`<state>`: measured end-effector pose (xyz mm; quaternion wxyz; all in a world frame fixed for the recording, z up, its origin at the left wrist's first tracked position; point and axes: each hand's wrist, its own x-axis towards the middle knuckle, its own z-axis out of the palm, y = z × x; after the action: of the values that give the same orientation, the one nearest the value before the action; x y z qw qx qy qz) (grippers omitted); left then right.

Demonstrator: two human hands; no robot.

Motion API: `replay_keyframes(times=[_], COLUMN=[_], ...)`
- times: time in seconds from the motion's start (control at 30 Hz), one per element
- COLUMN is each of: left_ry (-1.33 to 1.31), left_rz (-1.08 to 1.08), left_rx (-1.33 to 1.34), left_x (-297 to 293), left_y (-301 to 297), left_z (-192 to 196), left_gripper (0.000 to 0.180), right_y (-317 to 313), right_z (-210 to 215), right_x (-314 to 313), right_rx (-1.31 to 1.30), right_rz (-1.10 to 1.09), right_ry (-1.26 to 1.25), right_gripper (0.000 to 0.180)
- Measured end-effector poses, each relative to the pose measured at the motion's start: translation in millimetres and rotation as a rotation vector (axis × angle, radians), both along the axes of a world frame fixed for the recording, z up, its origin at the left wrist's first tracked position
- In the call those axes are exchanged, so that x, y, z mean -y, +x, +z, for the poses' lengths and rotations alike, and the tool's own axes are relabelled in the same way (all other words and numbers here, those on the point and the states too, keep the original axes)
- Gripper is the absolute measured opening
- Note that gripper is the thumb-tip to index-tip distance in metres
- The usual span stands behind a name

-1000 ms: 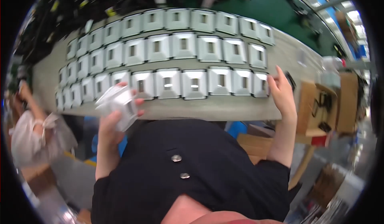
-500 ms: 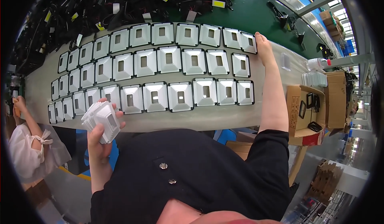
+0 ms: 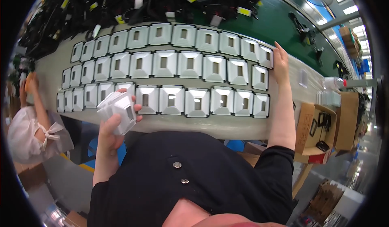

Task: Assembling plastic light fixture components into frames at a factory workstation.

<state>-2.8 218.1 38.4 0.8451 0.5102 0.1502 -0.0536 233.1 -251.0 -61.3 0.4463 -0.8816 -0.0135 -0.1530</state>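
Observation:
My left hand (image 3: 114, 125) is wrapped round a small stack of white reflectors (image 3: 125, 111), each a shallow pyramid with a rectangular opening. The stack is tilted above the table's front edge. On the table, three rows of black-rimmed frames carry white reflectors like these, such as this reflector (image 3: 190, 64) in the middle row. At the right end of the far row my right hand (image 3: 281, 62) lies with fingers stretched out along the side of the last reflector (image 3: 265, 57). That reflector sits close against or slightly over its neighbour (image 3: 249, 48); which, I cannot tell.
Dark lamp housings with cables (image 3: 154, 4) are heaped along the far side on a green surface (image 3: 275, 22). To the right stand a clear bottle (image 3: 333, 83), a stack of clear panes (image 3: 328, 98) and a cardboard box (image 3: 306, 133) with black frames. Another person's arm (image 3: 38, 101) is at left.
The whole view has shifted and turned slightly. My right hand's fingers look straighter beside the last far-row reflector. The left hand still holds the stack.

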Motion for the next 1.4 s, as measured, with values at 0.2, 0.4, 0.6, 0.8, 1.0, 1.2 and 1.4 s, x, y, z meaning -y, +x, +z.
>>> replay_keyframes(times=[0.2,0.4,0.6,0.8,1.0,1.2,1.4], left_ry=[0.004,-0.047,-0.060,-0.037,0.232,0.315,0.354], left_rz=[-0.016,-0.013,0.038,0.227,0.776,0.867,0.758], left_rx=[-0.002,0.014,-0.025,0.055,0.078,0.057,-0.043], left_x=[-3.0,-9.5,-18.9,-49.5,-93.7,-125.2,-155.4], left_y=[-0.8,-2.5,-18.3,-37.1,-43.7,-39.1,-31.9], left_z=[0.4,-5.7,-11.0,-23.2,-45.2,-54.0,-40.4], left_gripper=[0.073,0.067,0.067,0.059,0.032,0.027,0.036], right_y=[-9.5,-9.6,-6.7,-4.4,-0.9,-6.0,-7.7], right_z=[-13.2,-16.7,-21.1,-21.3,-23.0,-13.8,-4.3], right_x=[-7.7,-13.3,-19.3,-20.3,-19.5,-24.1,-27.9], right_rx=[-0.014,-0.010,-0.008,-0.002,-0.026,-0.059,-0.095], right_rz=[0.118,0.137,0.154,0.141,0.159,0.123,0.129], right_ry=[0.127,0.061,0.050,0.025,0.086,0.002,-0.042], right_gripper=[0.041,0.038,0.041,0.041,0.041,0.044,0.048])
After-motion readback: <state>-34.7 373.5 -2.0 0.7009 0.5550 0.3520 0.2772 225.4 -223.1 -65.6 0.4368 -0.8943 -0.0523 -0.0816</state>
